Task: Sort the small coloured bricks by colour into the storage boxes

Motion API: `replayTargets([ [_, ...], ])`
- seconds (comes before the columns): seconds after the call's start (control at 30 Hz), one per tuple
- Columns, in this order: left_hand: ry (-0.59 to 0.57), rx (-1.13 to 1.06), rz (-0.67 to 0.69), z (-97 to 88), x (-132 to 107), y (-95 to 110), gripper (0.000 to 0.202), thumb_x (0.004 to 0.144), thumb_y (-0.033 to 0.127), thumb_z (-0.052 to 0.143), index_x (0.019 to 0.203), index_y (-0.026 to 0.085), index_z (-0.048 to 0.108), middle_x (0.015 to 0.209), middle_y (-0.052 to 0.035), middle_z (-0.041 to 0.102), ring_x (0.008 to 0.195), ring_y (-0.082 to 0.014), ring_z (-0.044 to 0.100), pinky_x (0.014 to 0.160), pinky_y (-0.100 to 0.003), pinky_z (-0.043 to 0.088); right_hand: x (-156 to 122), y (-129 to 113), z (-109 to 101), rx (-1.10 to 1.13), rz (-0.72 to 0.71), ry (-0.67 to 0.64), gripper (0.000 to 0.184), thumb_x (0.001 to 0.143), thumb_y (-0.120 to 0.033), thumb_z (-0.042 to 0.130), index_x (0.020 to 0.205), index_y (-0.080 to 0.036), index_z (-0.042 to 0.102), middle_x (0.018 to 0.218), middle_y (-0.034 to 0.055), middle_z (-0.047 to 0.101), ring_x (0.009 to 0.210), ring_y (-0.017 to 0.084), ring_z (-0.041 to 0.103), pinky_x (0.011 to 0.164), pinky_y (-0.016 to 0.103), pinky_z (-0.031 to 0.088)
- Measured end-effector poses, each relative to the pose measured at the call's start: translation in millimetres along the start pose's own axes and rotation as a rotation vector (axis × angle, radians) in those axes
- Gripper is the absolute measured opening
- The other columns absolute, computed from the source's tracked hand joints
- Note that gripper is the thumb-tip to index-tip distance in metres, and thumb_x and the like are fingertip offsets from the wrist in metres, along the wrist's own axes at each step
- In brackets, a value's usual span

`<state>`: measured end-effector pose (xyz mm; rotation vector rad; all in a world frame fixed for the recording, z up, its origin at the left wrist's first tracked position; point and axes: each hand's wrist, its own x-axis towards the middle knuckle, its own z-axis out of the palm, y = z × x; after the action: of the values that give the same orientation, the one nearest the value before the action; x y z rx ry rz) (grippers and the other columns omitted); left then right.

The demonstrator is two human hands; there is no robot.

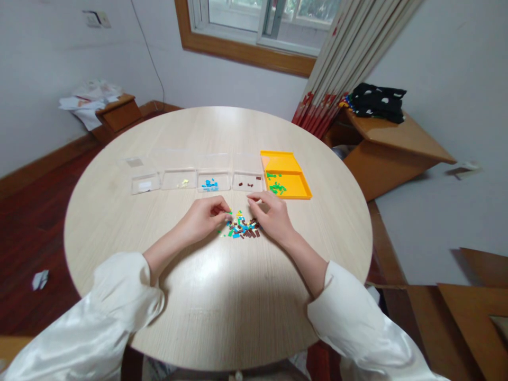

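A small heap of tiny coloured pieces (243, 227), brown, blue, green and yellow, lies on the round wooden table (206, 296) between my hands. My left hand (206, 216) rests at the heap's left edge with its fingers curled and the fingertips pinched at a piece too small to name. My right hand (272, 214) lies at the heap's right edge, fingers bent over the pieces; whether it holds one is hidden. Behind the heap stand several clear boxes (214, 179) in a row, holding white, yellow, blue and brown pieces, and an orange tray (296, 182) with green pieces.
A wooden side cabinet (391, 145) with dark cloth on it stands at the right, next to a curtain (349, 58). A low cabinet with papers (105, 108) is at the back left. A crumpled paper (39, 279) lies on the dark wooden floor.
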<state>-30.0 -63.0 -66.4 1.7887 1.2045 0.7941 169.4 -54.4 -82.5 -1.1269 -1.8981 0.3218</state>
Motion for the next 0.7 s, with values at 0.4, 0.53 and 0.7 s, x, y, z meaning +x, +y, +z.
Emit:
replayTargets([
  [0.4, 0.061, -0.102, 0.057, 5.0, 0, -6, 0.014, 0.071, 0.025, 0.064, 0.071, 0.017, 0.053, 0.068, 0.0000, 0.063, 0.068, -0.0135, 0.060, 0.068, -0.028, 0.049, -8, -17, 13, 0.124, -0.098, -0.175, 0.012, 0.085, -0.026, 0.062, 0.093, -0.023, 0.070, 0.087, 0.0046, 0.071, 0.085, 0.018, 0.062, 0.078, 0.033, 0.049],
  [0.53, 0.061, -0.138, 0.062, 6.2, 1, -8, 0.014, 0.070, 0.026, 0.063, 0.071, 0.017, 0.052, 0.068, 0.0000, 0.062, 0.068, -0.0138, 0.061, 0.067, -0.028, 0.049, -7, -17, 12, 0.113, -0.148, -0.152, 0.011, 0.085, -0.023, 0.061, 0.092, -0.022, 0.069, 0.086, 0.0048, 0.071, 0.083, 0.018, 0.062, 0.076, 0.032, 0.049],
  [0.7, 0.059, -0.254, 0.029, 9.0, 2, -9, 0.018, 0.067, 0.028, 0.065, 0.070, 0.017, 0.051, 0.066, 0.0010, 0.061, 0.064, -0.0132, 0.060, 0.065, -0.027, 0.049, -8, -14, 13, 0.077, -0.221, -0.130, 0.013, 0.086, -0.018, 0.058, 0.094, -0.020, 0.068, 0.087, 0.0062, 0.070, 0.085, 0.018, 0.061, 0.077, 0.033, 0.049],
])
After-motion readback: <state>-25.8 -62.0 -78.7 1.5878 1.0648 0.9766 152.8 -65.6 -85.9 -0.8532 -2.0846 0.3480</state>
